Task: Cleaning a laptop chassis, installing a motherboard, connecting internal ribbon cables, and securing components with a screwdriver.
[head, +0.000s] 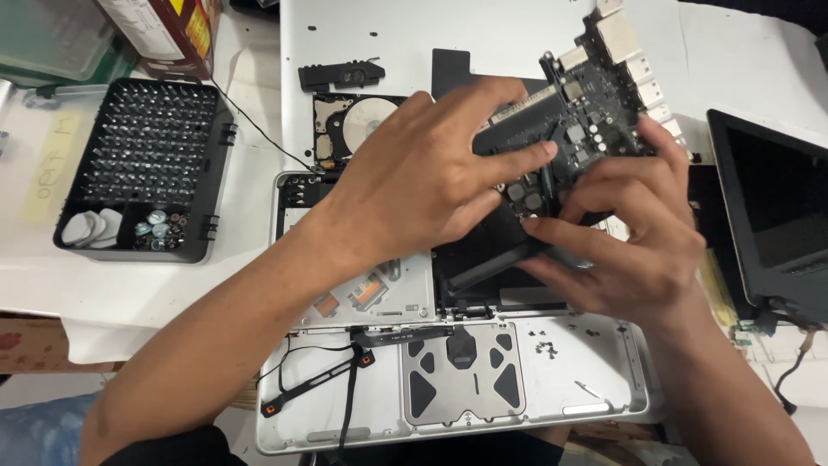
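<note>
Over 1 laptop shell (552, 380), 2 hands grip 1 circuit board (595, 112)

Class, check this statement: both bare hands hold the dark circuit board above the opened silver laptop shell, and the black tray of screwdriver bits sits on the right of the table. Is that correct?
Not quite. The head view shows the black tray of screwdriver bits on the left of the table, not the right. The rest stands: the left hand and right hand hold the dark circuit board above the opened silver laptop shell.

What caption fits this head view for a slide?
Both hands, left hand and right hand, hold a dark logic board above an opened silver laptop case, beside a screwdriver bit tray.
</note>
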